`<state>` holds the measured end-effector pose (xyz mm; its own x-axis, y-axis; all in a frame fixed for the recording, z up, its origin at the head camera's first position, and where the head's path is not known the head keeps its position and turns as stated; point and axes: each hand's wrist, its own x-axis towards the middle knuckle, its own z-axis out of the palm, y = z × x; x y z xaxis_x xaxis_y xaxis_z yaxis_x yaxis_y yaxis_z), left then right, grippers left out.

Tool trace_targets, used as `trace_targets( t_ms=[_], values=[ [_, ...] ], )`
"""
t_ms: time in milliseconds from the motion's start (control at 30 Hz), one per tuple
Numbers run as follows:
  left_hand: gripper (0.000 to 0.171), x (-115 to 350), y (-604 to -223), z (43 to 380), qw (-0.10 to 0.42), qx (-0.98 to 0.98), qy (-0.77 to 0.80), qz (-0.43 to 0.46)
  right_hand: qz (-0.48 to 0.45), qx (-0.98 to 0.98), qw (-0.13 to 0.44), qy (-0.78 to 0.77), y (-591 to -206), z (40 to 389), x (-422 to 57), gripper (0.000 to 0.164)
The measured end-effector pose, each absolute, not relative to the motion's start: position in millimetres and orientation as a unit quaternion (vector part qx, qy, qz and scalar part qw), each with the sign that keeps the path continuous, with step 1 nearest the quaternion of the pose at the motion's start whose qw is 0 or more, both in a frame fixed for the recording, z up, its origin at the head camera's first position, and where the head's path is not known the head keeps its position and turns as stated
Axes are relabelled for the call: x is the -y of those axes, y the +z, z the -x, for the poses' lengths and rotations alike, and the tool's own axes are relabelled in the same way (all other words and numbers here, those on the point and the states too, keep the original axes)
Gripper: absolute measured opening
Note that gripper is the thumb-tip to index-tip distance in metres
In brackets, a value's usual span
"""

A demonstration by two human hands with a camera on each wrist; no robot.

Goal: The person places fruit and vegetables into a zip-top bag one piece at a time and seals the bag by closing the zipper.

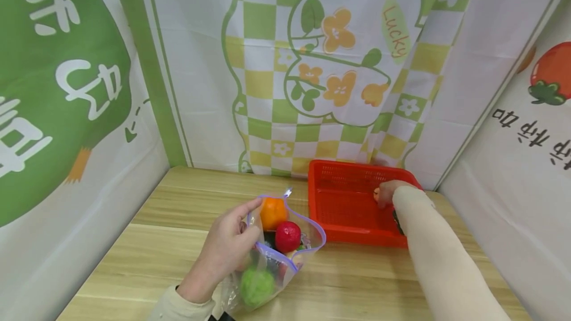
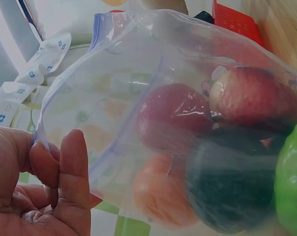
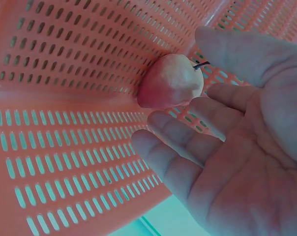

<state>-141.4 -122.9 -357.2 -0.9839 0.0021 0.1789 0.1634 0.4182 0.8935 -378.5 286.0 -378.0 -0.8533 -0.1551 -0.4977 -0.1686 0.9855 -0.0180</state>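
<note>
My left hand (image 1: 232, 239) pinches the purple-edged rim of a clear zip bag (image 2: 124, 54), whose mouth gapes. Inside the bag are an orange fruit (image 1: 273, 213), a red fruit (image 1: 288, 237), a dark green rounded piece (image 2: 232, 182), a bumpy light green piece (image 1: 257, 286) and a mottled red fruit (image 2: 256, 96). Over at the right, my right hand (image 3: 242, 152) reaches into a red slotted basket (image 1: 341, 236). Its fingers are spread, with the tips close by a red-and-cream fruit with a dark stem (image 3: 175, 81) against the basket's wall.
Part of a dark thing (image 1: 397, 222) shows in the basket beside my right forearm. Bag and basket stand side by side on a wood-grain table (image 1: 147, 241). Printed cloth walls (image 1: 200, 88) enclose the table at the back and both sides.
</note>
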Motion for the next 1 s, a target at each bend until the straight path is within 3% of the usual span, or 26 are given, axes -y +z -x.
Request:
trace_targets(
  t_ms=[100, 600, 1000],
  values=[
    [0.059, 123, -358, 142, 0.078, 0.841, -0.533, 0.051, 0.077, -0.961, 0.264, 0.003, -383, 382, -286, 0.021],
    [0.061, 125, -359, 143, 0.075, 0.844, -0.529, 0.049, 0.021, -0.959, 0.276, -0.058, -371, 367, -282, 0.007],
    [0.062, 126, -359, 143, 0.074, 0.841, -0.535, 0.047, 0.078, -0.951, 0.295, 0.045, -384, 388, -281, 0.01]
  ],
)
